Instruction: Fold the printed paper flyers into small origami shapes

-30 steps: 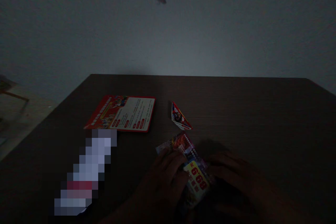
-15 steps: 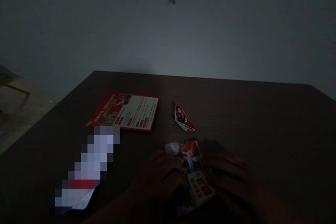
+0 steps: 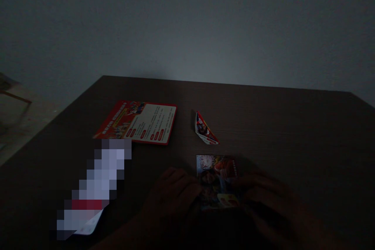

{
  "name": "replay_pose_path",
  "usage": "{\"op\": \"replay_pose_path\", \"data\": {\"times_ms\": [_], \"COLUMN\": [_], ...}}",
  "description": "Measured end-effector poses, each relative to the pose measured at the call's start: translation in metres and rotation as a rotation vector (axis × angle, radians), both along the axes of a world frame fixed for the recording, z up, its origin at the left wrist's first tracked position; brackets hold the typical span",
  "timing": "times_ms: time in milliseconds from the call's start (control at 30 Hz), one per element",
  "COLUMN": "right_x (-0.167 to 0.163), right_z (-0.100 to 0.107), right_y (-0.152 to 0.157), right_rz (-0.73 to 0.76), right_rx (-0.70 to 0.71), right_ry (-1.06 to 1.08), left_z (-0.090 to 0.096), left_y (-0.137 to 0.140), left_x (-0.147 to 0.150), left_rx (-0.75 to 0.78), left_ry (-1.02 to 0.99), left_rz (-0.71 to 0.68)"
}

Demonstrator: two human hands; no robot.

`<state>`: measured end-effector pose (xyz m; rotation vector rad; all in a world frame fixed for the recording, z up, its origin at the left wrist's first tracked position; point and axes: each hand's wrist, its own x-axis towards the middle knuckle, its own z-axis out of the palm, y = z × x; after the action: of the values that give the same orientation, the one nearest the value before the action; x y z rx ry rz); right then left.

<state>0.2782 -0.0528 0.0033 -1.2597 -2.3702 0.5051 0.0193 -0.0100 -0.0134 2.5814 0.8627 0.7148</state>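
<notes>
Far left of the folded paper triangle [image 3: 205, 129], beyond the edge of the dark surface [image 3: 278, 117]: pale floor [image 3: 32, 117], too dim for detail.

Well left of the triangle and nearer: long pixelated object [image 3: 93, 187], with a rounded pale corner at the near end; possibly a phone. Lying aslant, apart from the hands, probably set there to leave working room.

Left of the triangle, about level with it: red-and-white printed card [image 3: 152, 123], flat, text side up. Likely parked out of the way.

Left of the triangle and nearer: left hand [image 3: 172, 191], with fingers bent in against the left edge of a glossy picture leaflet [image 3: 216, 181]. Touching; cannot tell in this gloom whether pinching or only pressing.

At the triangle: creased, multicoloured, apart from both hands. Seemingly raised on one side, probably by the spring of its own folds.

Just nearer than the triangle, slightly right: the leaflet, on the surface between the hands. Yellow patch seemingly cut short at the near edge, perhaps by a fold.

Right of the triangle and nearer: right hand [image 3: 263, 193], with fingers stretched to the leaflet's right edge. Thumb lost in shadow; cannot tell pinch from press. Contact on opposite edges probably for steadying and squaring.
</notes>
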Motion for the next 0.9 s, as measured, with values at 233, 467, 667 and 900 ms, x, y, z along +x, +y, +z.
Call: {"op": "replay_pose_path", "data": {"times_ms": [233, 467, 667, 900], "right_x": [-0.005, -0.011, -0.015, -0.019], "right_z": [-0.003, -0.013, -0.019, -0.016], "right_y": [0.005, 0.008, 0.010, 0.012], "right_rz": [-0.162, -0.413, -0.504, -0.541], "right_rx": [-0.133, -0.244, -0.212, -0.186], "right_ry": [0.087, 0.086, 0.042, 0.008], "left_z": [-0.002, -0.008, -0.012, -0.012], "left_y": [-0.002, -0.007, -0.010, -0.014], "left_x": [0.003, 0.005, 0.007, 0.007], "left_rx": [-0.081, -0.083, -0.131, -0.181], "left_ry": [-0.020, -0.028, -0.074, -0.059], "left_rz": [0.150, 0.287, 0.329, 0.315]}}
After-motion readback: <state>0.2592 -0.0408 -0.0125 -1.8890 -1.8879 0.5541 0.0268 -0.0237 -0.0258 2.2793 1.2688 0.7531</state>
